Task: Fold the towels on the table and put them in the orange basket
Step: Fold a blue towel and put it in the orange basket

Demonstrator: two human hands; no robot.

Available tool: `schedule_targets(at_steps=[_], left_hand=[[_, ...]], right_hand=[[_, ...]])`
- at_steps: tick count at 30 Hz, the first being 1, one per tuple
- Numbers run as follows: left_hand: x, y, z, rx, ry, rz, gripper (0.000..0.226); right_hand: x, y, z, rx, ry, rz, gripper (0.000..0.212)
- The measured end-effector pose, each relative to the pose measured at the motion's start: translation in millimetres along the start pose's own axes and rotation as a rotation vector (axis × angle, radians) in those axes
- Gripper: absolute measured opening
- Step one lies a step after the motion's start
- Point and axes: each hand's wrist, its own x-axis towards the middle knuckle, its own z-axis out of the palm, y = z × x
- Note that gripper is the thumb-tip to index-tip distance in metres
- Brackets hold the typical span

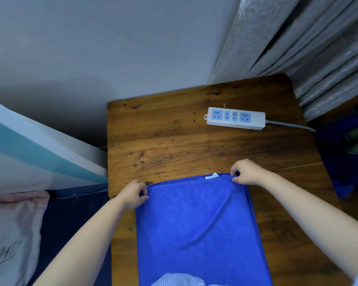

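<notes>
blue terry towel [196, 228] lies doubled on the dark wooden table [163, 137], both hands at its far edge: left hand [133, 194] pinches the left corner, right hand [247, 172] pinches the right corner by a white tag [212, 176]. white power strip [236, 118] sits beyond.

One blue towel [198, 223], two hands, one power strip [236, 118] and one table [163, 137] are counted; possibly one pillow [12, 234].
</notes>
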Motion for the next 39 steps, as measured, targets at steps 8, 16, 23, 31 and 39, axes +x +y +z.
schedule_targets(at_steps=[8, 16, 23, 31, 39], left_hand=[[-12.9, -5.8, -3.1, -0.276, 0.179, -0.08, 0.024], [-41.4, -23.1, -14.6, -0.533, 0.334, -0.17, 0.025], [-82.1, -21.9, -28.3, -0.526, 0.369, -0.088, 0.026], [-135.9, 1.8, -70.9, -0.422, 0.663, 0.135, 0.016], [-186.6, 50.8, -144.4, -0.29, 1.336, 0.205, 0.015]], right_hand=[[-18.2, 9.5, -4.1, 0.153, 0.093, 0.105, 0.007], [-36.4, -5.4, -16.2, 0.183, 0.147, 0.111, 0.024], [-74.4, -21.2, -35.6, 0.172, 0.189, 0.081, 0.024], [-139.3, -38.6, -79.9, 0.147, 0.509, -0.023, 0.016], [-186.8, -84.1, -133.2, 0.052, 1.219, -0.026, 0.027]])
